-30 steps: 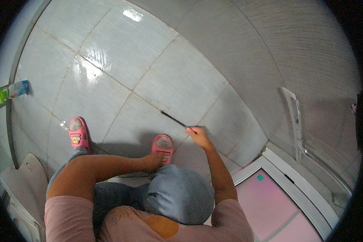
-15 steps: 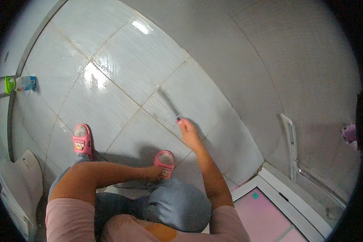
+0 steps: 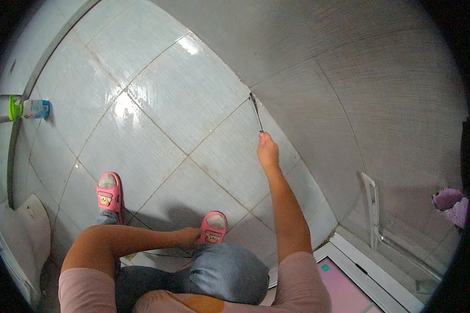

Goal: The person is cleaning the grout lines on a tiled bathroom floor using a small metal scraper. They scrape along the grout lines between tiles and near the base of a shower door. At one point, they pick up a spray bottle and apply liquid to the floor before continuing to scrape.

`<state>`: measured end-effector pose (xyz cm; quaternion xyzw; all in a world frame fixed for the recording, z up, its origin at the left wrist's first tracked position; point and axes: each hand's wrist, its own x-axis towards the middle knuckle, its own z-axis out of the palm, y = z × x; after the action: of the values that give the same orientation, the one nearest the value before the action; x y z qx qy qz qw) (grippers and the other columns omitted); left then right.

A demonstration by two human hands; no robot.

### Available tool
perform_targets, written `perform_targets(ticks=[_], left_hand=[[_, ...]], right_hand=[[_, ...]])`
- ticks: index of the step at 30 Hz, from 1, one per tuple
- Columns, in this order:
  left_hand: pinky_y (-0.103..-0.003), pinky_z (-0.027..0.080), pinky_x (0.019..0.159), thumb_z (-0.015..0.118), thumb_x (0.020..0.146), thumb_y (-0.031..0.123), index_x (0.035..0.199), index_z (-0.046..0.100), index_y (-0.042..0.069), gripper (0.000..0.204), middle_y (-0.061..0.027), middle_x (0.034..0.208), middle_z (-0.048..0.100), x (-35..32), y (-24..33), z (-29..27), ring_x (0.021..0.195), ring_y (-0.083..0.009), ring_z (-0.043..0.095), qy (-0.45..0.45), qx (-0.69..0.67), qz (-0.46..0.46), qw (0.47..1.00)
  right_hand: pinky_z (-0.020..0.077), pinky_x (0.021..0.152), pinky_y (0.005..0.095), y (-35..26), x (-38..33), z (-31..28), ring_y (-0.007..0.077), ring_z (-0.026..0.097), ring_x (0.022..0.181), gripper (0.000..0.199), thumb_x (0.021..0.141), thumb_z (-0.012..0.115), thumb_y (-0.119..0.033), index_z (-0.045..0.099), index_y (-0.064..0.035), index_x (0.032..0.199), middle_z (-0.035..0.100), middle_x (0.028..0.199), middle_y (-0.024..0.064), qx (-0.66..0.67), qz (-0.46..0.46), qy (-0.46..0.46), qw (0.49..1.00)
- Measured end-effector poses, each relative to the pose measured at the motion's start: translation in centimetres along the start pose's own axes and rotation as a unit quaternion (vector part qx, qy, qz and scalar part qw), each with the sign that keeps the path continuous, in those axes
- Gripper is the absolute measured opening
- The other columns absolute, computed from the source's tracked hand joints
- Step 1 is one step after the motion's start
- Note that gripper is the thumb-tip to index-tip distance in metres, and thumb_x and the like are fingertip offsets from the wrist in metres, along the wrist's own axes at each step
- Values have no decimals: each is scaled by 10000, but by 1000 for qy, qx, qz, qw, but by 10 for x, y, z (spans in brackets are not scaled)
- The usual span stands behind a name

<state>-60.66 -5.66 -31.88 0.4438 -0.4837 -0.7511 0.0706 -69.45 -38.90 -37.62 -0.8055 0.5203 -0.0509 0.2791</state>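
My right hand (image 3: 268,150) is closed round the near end of a thin, long-bladed tool (image 3: 256,112), dark with a pale shiny streak. Its exact kind is hard to make out. The far tip meets the tiled floor (image 3: 193,99) beside a grout line, close to the foot of the grey wall (image 3: 318,99). My left hand (image 3: 189,237) hangs low beside the pink slipper (image 3: 213,228) on my right foot, above my bent knee; its fingers are too unclear to read. Another pink slipper (image 3: 108,195) is on my left foot.
Wet patches shine on the floor tiles. At the left, a spray bottle (image 3: 35,109) with a green head stands by a dark edge strip. A white toilet (image 3: 23,240) is at lower left. A white handrail (image 3: 373,208) and a white-framed pink panel (image 3: 344,287) are at right.
My right hand has moved forward and to the right, taking the tool's tip from mid-floor to the wall's base. The left hand has stayed by the slipper.
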Motion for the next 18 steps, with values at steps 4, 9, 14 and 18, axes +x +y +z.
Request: perform_targets(ticks=[4,9,14,18], left_hand=[[-439,441,722,504,788,237,1014,498,22,312,-236,960,549,4,0,-1,870,-384,537,-14,45,51,998],[-433,448,698,531,750,194,926,518,-8,269,-227,843,570,-26,46,-33,821,-383,545,86,-6,15,996],[-385,449,640,498,772,137,928,506,5,205,-174,817,573,-93,29,-85,759,-318,567,150,71,21,986],[-336,444,654,486,765,83,933,502,-5,190,-149,783,557,-162,11,-120,724,-265,553,194,-13,-85,977]], right_hand=[[441,636,438,-22,-40,16,418,539,741,262,855,422,-234,539,-1,826,557,779,249,13,-46,-72,996],[422,620,440,-39,-32,30,399,543,713,264,867,393,-211,517,17,817,568,770,220,76,73,11,994],[351,420,316,-76,-63,62,210,423,454,249,891,379,-239,457,-6,849,437,549,68,419,208,-85,880],[257,351,246,-102,-54,53,91,298,402,256,907,353,-277,390,-23,911,318,532,-4,558,338,-75,755]])
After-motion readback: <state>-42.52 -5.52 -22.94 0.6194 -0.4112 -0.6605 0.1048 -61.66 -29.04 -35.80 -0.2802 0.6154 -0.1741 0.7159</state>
